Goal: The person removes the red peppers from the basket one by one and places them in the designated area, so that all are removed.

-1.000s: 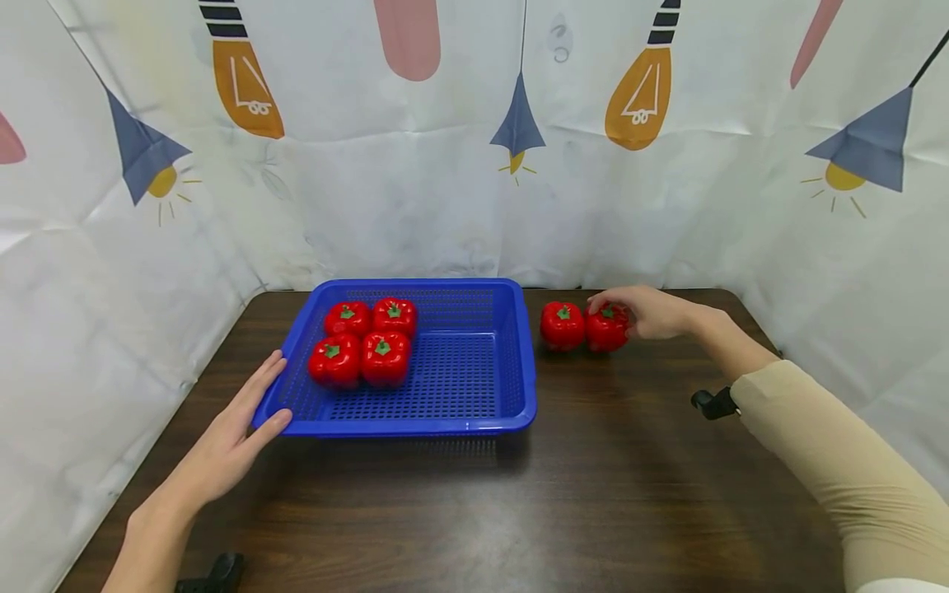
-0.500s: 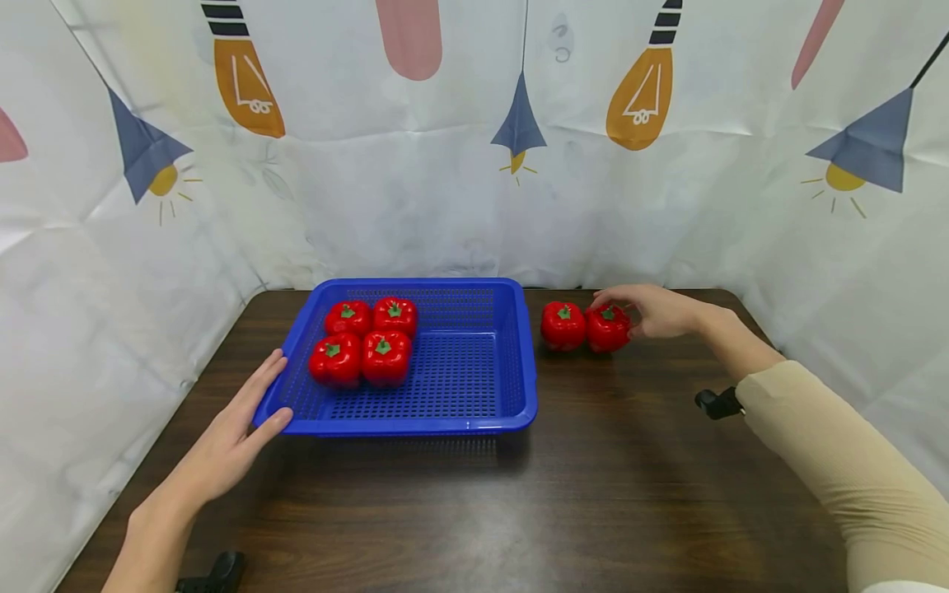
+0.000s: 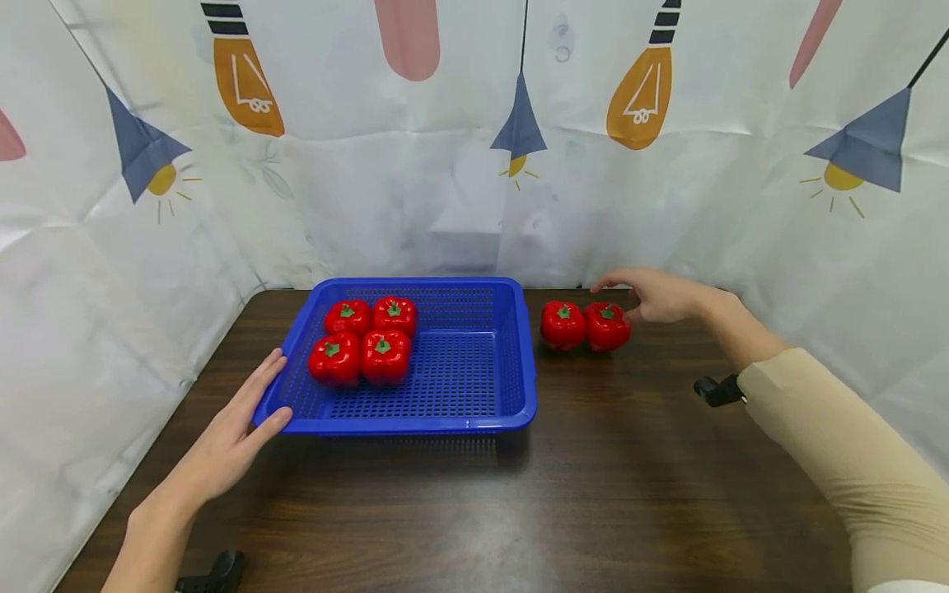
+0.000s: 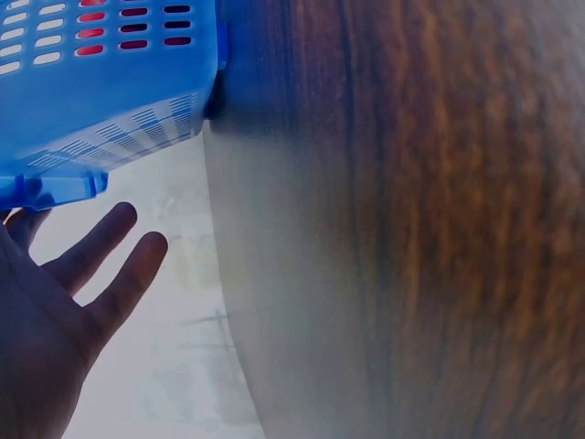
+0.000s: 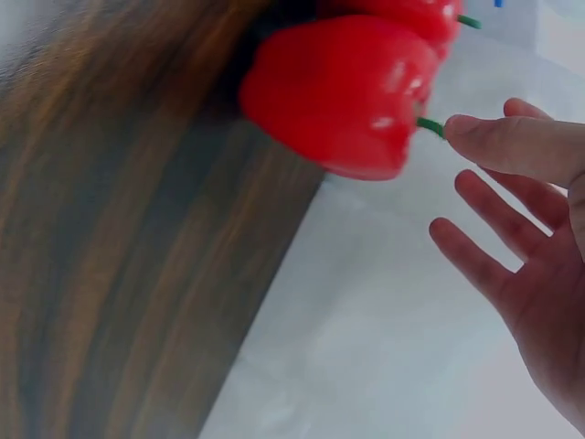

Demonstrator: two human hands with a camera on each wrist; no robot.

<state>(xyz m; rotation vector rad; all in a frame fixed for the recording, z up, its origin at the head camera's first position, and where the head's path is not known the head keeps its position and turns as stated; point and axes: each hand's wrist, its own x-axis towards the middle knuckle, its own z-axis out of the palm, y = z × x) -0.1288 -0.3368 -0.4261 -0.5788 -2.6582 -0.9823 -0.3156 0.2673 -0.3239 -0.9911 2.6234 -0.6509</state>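
My left hand (image 3: 226, 445) rests with straight fingers on the left front corner of a blue plastic basket (image 3: 415, 426). In the left wrist view its fingers spread below the basket's rim (image 4: 55, 190). Several red bell peppers (image 3: 385, 359) with green stems sit together in the basket's left half. To the right of the basket, two more red bell peppers stand side by side on the table. Above the right-hand bell pepper (image 3: 608, 328) hovers my right hand (image 3: 656, 295), fingers spread and holding nothing. In the right wrist view the thumb lies close to that pepper's stem (image 5: 430, 126).
The dark wooden table (image 3: 593, 478) ends at a white curtain (image 3: 415, 206) printed with lamps and bulbs. The other loose bell pepper (image 3: 563, 326) stands between the basket's right side and the pepper under my right hand. Black straps show at both wrists.
My right hand has let go of the right-hand bell pepper and lifted slightly, its fingers opening. The pepper stays beside its neighbour. The left hand and basket have not moved.
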